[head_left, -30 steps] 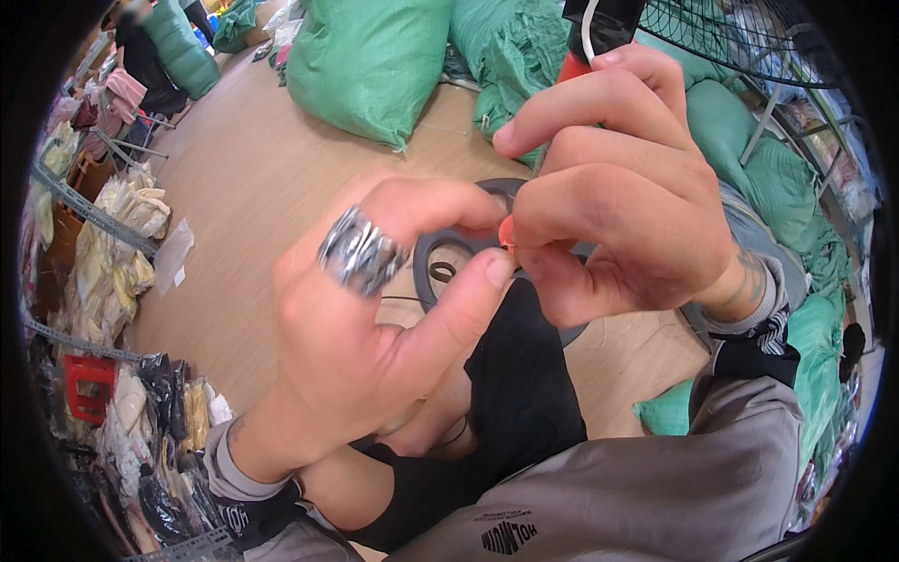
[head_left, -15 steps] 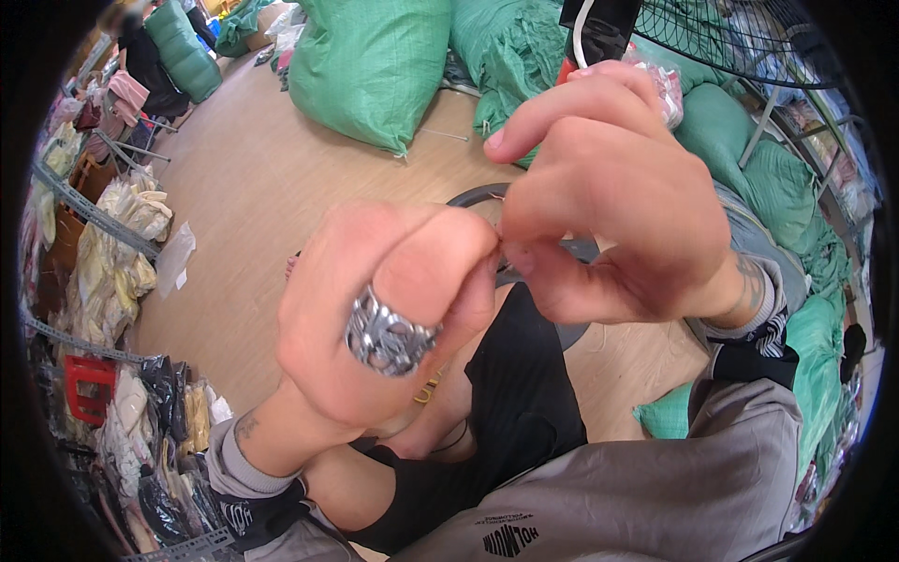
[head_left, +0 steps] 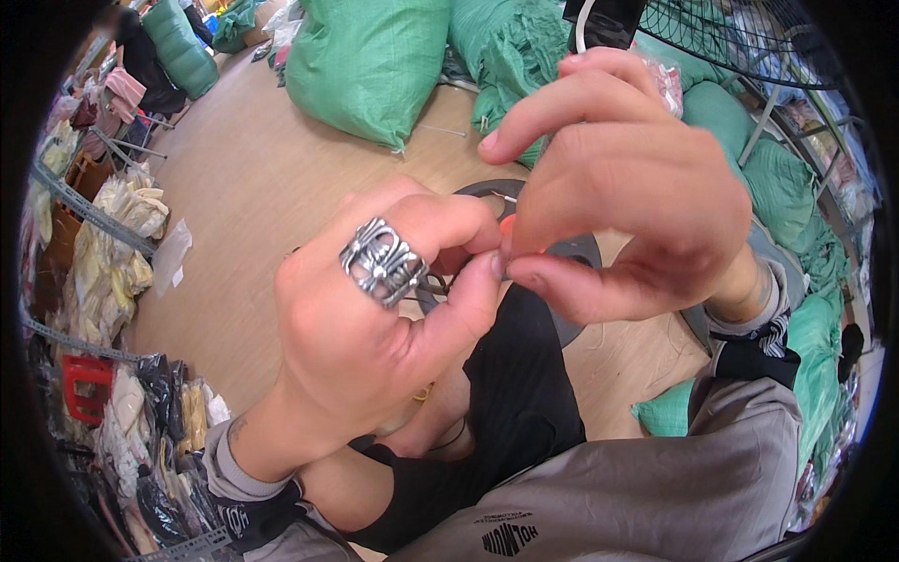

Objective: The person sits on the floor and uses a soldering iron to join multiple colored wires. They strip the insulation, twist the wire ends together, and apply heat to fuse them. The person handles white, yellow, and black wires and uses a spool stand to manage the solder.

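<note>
My left hand (head_left: 351,323) wears a wide silver openwork ring (head_left: 382,262). Its thumb and index finger are pinched together, fingertips touching those of my right hand (head_left: 641,192). That hand also pinches with thumb and index finger, while its other fingers curl loosely above. A small orange bit (head_left: 508,225) shows beside the meeting fingertips; whether it is held or lies behind them I cannot tell. Thin dark strands (head_left: 436,283) show just under the left index finger. What sits inside either pinch is too small or hidden to name.
Behind my hands a round dark grey base (head_left: 585,251) stands on the wooden floor (head_left: 225,215). Big green sacks (head_left: 370,70) stand ahead and along the right. A black wire fan cage (head_left: 721,33) is at the upper right. Shelves with bagged goods (head_left: 122,253) line the left.
My left hand has turned, so its thumb now shows and the ring sits higher. The right hand has shifted slightly right, and the orange bit has come into sight at the fingertips.
</note>
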A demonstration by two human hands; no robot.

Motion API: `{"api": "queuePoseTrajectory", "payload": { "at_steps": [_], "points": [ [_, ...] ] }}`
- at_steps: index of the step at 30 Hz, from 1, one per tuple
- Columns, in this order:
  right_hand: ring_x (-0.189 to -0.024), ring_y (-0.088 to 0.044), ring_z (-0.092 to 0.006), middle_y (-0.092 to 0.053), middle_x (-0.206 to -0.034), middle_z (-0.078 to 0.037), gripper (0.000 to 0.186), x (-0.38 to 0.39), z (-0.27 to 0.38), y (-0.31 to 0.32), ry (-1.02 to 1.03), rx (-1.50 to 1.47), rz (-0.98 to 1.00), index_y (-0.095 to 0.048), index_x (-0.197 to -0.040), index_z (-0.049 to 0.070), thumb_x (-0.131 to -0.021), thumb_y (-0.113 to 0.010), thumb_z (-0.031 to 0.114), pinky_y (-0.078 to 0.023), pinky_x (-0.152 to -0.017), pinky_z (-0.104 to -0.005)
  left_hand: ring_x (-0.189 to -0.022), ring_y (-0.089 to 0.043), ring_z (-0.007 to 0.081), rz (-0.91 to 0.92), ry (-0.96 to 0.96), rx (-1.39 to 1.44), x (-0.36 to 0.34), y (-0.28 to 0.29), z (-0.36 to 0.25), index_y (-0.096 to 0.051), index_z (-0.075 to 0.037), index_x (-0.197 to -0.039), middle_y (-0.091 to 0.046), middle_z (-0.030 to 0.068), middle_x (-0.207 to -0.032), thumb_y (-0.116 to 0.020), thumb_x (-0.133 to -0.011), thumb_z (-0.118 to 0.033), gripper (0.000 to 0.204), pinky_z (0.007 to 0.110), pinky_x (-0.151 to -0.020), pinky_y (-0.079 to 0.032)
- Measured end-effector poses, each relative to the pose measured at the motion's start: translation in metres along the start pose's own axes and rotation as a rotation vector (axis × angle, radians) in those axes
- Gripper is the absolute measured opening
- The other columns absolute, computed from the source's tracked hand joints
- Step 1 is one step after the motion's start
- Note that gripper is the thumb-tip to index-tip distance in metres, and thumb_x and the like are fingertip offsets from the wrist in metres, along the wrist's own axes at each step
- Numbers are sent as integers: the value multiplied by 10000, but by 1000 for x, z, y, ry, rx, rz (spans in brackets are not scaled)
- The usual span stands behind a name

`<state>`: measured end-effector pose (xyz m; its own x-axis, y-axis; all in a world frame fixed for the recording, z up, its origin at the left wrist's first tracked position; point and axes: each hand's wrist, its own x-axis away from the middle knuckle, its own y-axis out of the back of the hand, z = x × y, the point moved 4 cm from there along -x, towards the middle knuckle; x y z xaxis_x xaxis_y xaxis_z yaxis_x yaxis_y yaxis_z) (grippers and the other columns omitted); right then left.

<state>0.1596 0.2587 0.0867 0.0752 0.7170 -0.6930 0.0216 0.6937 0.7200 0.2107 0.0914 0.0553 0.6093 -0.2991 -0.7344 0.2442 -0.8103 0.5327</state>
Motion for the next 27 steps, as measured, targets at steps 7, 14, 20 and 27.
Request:
{"api": "queuePoseTrajectory", "payload": {
  "at_steps": [7, 14, 20, 27],
  "points": [
    [-905, -682, -242, -640, -646, 3, 81, -1, -10, 1, -213, -226, 48, -712, -746, 89, -692, -758, 51, -351, -1033, -496, -661, -587, 179, -80, -93, -144, 1, -1, -4, -645, -9, -877, -638, 77, -757, -725, -729, 90, 195, 281, -581, -446],
    [-889, -678, -241, -616, -632, 0, 88, 3, -11, -1, -215, -278, 67, -707, -748, 83, -684, -751, 43, -346, -1036, -504, -658, -586, 188, -68, -112, -141, 2, -2, -6, -658, -15, -877, -655, 73, -770, -736, -711, 102, 218, 284, -580, -444],
    [-860, -674, -244, -577, -631, 4, 127, 1, -8, -3, -51, -125, 36, -685, -738, 95, -653, -756, 33, -365, -1008, -490, -666, -588, 195, -89, -112, -150, 3, -2, -7, -672, -21, -883, -658, 74, -775, -750, -694, 113, 244, 286, -583, -442],
    [-833, -658, -220, -537, -616, 39, 137, -1, -3, -5, -17, 24, -29, -652, -702, 128, -611, -722, 53, -354, -1006, -460, -669, -590, 200, -119, -160, -196, 3, -4, -9, -672, -26, -892, -651, 78, -765, -765, -683, 111, 267, 292, -583, -440]
  ]
}}
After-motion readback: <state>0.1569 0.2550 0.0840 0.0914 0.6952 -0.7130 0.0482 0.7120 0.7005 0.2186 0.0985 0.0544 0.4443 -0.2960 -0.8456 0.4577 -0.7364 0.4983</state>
